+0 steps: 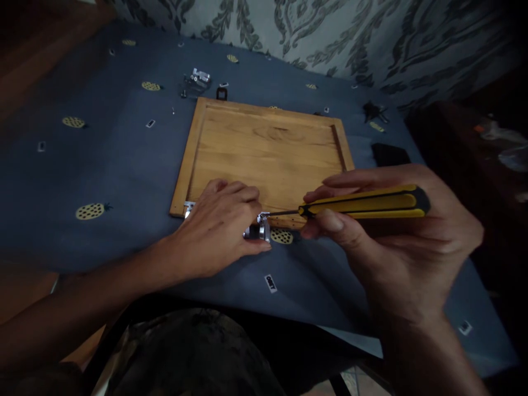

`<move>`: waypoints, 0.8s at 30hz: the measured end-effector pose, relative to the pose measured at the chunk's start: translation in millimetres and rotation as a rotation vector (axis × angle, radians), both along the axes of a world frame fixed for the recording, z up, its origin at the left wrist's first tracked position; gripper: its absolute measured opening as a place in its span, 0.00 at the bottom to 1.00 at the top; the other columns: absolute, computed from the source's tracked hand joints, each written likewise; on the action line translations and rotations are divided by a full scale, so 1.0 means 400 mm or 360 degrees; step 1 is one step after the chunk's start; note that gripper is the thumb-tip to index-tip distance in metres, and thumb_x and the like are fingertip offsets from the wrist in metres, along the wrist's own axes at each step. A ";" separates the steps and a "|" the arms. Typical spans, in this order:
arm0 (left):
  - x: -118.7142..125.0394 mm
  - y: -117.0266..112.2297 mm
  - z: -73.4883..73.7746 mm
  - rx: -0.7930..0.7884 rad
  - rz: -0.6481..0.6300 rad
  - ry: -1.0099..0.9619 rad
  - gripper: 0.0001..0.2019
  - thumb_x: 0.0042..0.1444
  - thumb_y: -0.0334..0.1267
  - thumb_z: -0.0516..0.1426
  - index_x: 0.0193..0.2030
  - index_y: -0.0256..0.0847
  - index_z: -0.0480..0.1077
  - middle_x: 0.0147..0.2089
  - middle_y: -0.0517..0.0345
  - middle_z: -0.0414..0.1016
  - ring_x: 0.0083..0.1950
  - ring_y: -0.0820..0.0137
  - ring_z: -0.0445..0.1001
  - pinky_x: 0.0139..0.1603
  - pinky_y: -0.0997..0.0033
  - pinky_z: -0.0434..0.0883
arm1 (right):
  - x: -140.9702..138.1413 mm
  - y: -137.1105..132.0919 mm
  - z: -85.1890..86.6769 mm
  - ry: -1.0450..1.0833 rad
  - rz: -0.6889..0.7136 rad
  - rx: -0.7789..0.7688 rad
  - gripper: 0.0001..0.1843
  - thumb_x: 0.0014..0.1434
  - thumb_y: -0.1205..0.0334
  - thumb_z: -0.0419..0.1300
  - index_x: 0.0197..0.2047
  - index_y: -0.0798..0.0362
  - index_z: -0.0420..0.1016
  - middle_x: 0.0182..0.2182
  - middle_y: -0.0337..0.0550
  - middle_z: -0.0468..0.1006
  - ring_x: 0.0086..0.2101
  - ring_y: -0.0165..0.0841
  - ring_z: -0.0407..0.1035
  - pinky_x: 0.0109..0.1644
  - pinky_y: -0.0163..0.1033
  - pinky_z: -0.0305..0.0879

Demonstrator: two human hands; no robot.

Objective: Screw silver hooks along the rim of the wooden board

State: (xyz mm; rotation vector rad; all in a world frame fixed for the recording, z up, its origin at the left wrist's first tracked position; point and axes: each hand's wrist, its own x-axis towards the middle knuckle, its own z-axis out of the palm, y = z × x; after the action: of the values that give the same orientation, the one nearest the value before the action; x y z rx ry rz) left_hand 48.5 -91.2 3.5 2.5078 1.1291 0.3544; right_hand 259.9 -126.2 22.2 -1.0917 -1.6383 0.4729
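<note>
My right hand [396,242] is closed around the handle of a yellow-and-black screwdriver [363,204], held nearly level. Its shaft points left, and the tip meets a shiny metal hinge-like fitting [263,228] at the near edge of a framed wooden panel [268,143]. Bent over that edge, my left hand [223,225] grips the fitting, with the thumb below it and the fingers above. Part of the fitting is hidden by the fingers. Another metal piece [188,207] shows at the panel's near left corner, partly behind my left hand.
Beyond the panel lie loose metal hardware [200,78] and a black loop-shaped piece [221,94]. A small screw-like piece [173,111] is to the left. At the right are a dark object [374,111] and a black pouch-like item [390,154]. A blue patterned cloth [124,165] covers the table.
</note>
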 end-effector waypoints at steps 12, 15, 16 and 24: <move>-0.002 0.001 -0.008 0.0041 -0.0003 -0.0028 0.15 0.63 0.48 0.74 0.41 0.38 0.82 0.46 0.55 0.83 0.52 0.56 0.80 0.59 0.53 0.68 | 0.011 0.003 -0.002 -0.0153 0.0145 0.0025 0.06 0.68 0.65 0.74 0.46 0.43 0.87 0.41 0.34 0.88 0.27 0.28 0.79 0.29 0.36 0.78; -0.003 0.001 -0.010 0.0044 -0.0007 -0.0018 0.15 0.63 0.48 0.74 0.41 0.39 0.82 0.46 0.55 0.82 0.52 0.56 0.80 0.59 0.52 0.68 | 0.003 0.001 -0.014 -0.0341 0.0028 0.0143 0.03 0.70 0.62 0.72 0.46 0.43 0.86 0.39 0.37 0.87 0.34 0.34 0.83 0.31 0.38 0.76; -0.003 0.001 -0.010 0.0042 -0.0007 -0.0013 0.15 0.63 0.48 0.74 0.41 0.38 0.82 0.46 0.54 0.82 0.52 0.55 0.80 0.59 0.52 0.68 | -0.003 -0.001 -0.017 -0.0407 -0.0045 0.0197 0.03 0.70 0.61 0.72 0.46 0.43 0.84 0.38 0.37 0.86 0.35 0.35 0.84 0.31 0.39 0.76; 0.000 0.001 -0.006 0.0029 -0.0002 0.0006 0.15 0.65 0.48 0.72 0.41 0.38 0.82 0.45 0.54 0.81 0.53 0.55 0.79 0.60 0.51 0.68 | -0.033 -0.004 -0.027 -0.0514 -0.0220 0.0306 0.09 0.70 0.55 0.73 0.39 0.43 0.79 0.32 0.36 0.82 0.29 0.35 0.78 0.32 0.43 0.72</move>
State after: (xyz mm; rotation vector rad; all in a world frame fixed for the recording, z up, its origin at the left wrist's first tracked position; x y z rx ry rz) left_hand 48.5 -90.6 1.3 2.5258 1.1308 0.3611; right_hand 246.9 -127.8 11.6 -1.1694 -1.8285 0.0461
